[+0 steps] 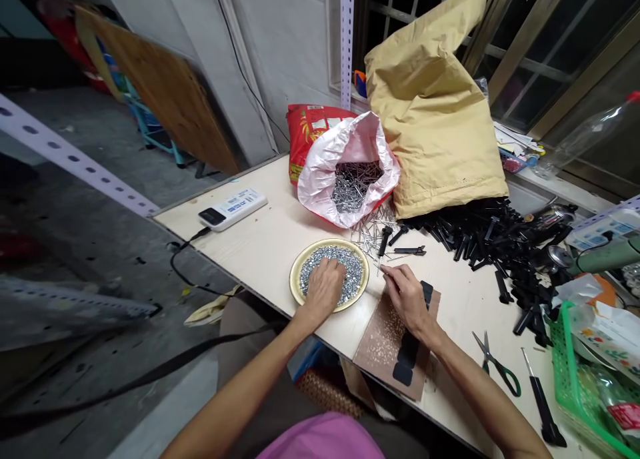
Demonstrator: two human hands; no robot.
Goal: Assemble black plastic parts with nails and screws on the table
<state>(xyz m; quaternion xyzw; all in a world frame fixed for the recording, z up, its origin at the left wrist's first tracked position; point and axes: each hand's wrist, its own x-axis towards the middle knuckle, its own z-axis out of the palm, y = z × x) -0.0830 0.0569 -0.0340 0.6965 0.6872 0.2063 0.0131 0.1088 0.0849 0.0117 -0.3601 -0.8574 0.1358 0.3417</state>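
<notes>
My left hand rests on a heap of small silver metal pieces in a round yellow-rimmed plate, fingers curled down into them. My right hand lies just right of the plate, fingers pinched on a thin nail over a brown board with a black strip. Loose nails are scattered beyond it.
An open red-and-white bag of nails and a tan sack stand behind. A pile of black plastic parts spreads right. Scissors, a black-handled tool, a green basket and a white remote lie around.
</notes>
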